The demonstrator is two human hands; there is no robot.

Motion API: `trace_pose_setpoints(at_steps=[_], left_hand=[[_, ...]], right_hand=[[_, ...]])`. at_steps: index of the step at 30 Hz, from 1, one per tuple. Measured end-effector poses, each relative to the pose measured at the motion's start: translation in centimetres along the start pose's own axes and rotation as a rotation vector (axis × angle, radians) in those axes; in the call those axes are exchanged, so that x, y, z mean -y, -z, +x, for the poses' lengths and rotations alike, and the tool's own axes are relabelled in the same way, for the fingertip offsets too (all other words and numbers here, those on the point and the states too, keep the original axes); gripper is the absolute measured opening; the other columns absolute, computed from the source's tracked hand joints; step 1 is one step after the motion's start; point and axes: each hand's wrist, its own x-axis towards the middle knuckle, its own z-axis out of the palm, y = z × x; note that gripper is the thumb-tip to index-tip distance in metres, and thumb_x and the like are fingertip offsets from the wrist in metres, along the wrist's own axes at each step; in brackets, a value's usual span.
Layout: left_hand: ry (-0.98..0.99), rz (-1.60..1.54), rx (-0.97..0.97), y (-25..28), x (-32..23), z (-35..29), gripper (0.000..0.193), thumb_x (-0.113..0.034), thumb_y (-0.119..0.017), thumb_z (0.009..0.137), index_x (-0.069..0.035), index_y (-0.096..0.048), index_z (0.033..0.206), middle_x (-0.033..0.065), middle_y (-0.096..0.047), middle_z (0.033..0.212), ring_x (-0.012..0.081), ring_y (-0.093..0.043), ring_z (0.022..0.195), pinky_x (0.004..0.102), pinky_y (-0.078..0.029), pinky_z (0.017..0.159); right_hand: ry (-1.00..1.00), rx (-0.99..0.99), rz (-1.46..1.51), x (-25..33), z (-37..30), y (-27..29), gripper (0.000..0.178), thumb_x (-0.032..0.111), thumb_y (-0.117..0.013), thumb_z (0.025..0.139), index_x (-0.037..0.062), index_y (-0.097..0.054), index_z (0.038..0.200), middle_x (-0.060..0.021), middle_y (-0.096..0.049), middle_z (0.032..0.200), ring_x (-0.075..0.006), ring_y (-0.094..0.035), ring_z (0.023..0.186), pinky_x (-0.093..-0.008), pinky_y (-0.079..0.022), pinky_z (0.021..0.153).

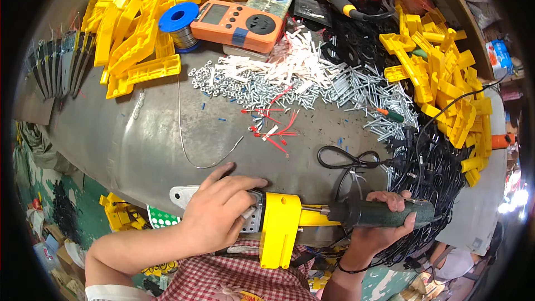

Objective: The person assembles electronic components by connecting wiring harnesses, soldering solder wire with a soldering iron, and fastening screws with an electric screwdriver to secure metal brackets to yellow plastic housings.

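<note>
I see my left hand (220, 212) pressing flat on the metal part (253, 218) of the yellow tool (281, 228) at the table edge (139, 184); my right hand (384, 226) grips its dark handle (384, 212). Screws (334, 86) and black cables (429, 173) lie behind.

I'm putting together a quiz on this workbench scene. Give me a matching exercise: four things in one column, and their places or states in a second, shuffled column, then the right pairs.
Things
1. left hand
2. right hand
3. solder spool
4. orange meter

Places or states
A. wrapped around a dark green tool handle
B. lies just right of the blue spool
C. pressing on the metal part beside the yellow housing
D. stands next to the left pile of yellow parts

Pairs: 1-C, 2-A, 3-D, 4-B
</note>
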Motion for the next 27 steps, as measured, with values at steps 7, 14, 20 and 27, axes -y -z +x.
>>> trace_pose_setpoints(at_steps=[7, 14, 20, 27], left_hand=[[0.005, -0.027, -0.036, -0.4, -0.1, 0.2, 0.028, 0.005, -0.057, 0.061, -0.006, -0.047, 0.084, 0.0086, -0.062, 0.105, 0.0282, -0.058, 0.095, 0.0491, -0.040, 0.091], [0.025, -0.046, -0.056, -0.5, -0.1, 0.3, 0.025, 0.004, -0.058, 0.062, -0.006, -0.046, 0.082, 0.0078, -0.063, 0.104, 0.0274, -0.059, 0.095, 0.0463, -0.042, 0.088], [0.013, -0.030, -0.054, -0.5, -0.3, 0.6, 0.026, 0.004, -0.058, 0.061, -0.005, -0.046, 0.082, 0.0097, -0.063, 0.103, 0.0285, -0.059, 0.092, 0.0447, -0.042, 0.086], [0.052, -0.110, -0.057, -0.7, 0.4, 1.2, 0.029, -0.002, -0.059, 0.063, -0.004, -0.046, 0.089, 0.0154, -0.056, 0.107, 0.0336, -0.054, 0.092, 0.0400, -0.040, 0.080]], right_hand=[[-0.038, 0.064, 0.032, 0.0, 0.2, 0.1, 0.029, 0.026, -0.053, 0.085, 0.0084, -0.044, 0.107, 0.0016, -0.045, 0.080, -0.0106, -0.048, 0.077, -0.0307, -0.041, 0.082], [-0.039, 0.070, 0.044, -0.1, 0.3, 0.4, 0.031, 0.026, -0.052, 0.086, 0.0079, -0.043, 0.108, 0.0012, -0.044, 0.081, -0.0106, -0.048, 0.078, -0.0309, -0.041, 0.084], [-0.035, 0.092, 0.050, -0.1, 0.2, 0.2, 0.030, 0.026, -0.052, 0.086, 0.0081, -0.044, 0.108, 0.0011, -0.044, 0.081, -0.0111, -0.048, 0.078, -0.0307, -0.041, 0.084], [-0.054, -0.098, -0.094, 1.1, 1.0, -1.0, 0.033, 0.030, -0.053, 0.084, 0.0104, -0.048, 0.110, 0.0017, -0.049, 0.079, -0.0110, -0.046, 0.076, -0.0320, -0.040, 0.080]])
